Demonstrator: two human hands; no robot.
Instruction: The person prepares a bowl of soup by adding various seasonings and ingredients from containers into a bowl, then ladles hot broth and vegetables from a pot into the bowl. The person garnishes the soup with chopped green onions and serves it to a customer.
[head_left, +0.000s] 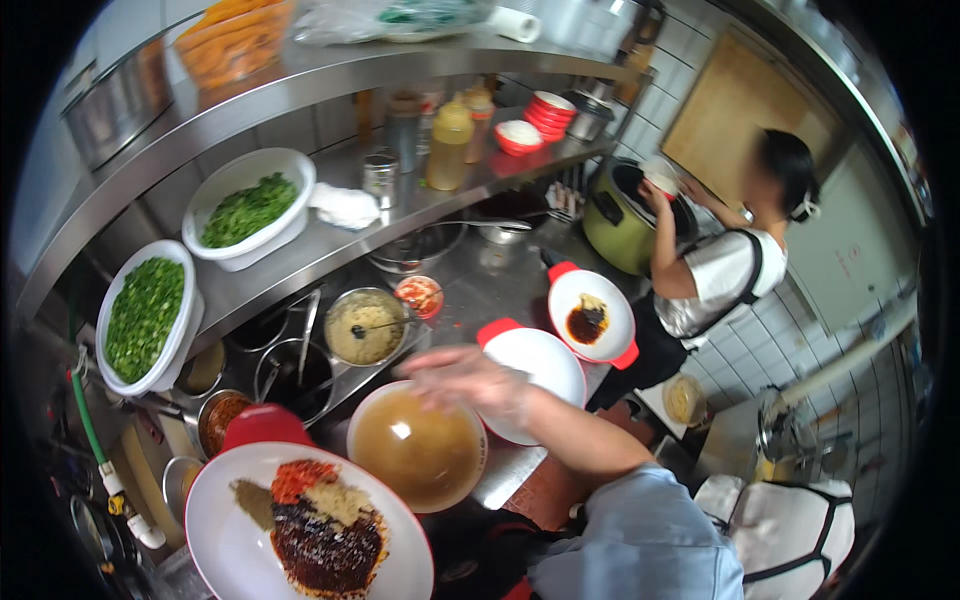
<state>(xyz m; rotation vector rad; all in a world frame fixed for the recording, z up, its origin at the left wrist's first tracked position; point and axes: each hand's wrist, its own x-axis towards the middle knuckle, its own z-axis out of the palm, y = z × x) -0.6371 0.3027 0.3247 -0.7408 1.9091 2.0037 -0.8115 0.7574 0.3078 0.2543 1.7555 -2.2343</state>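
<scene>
My right hand, in a thin clear glove and blurred by motion, is over the far rim of a bowl of brown broth. No object shows in its outstretched fingers. My left hand is out of view. Close before me at lower left, a white dish with a red handle carries dark chili sauce, chopped red chili, minced garlic and a grey-brown powder. Partly behind my right wrist sits a bare white dish with red handles. Another such dish holds dark sauce and garlic.
A co-worker holds a bowl at a green pot. White tubs of chopped scallions and chopped herbs stand left. Minced garlic fills a metal pot beside a bowl of chopped chili. Another person is at lower right.
</scene>
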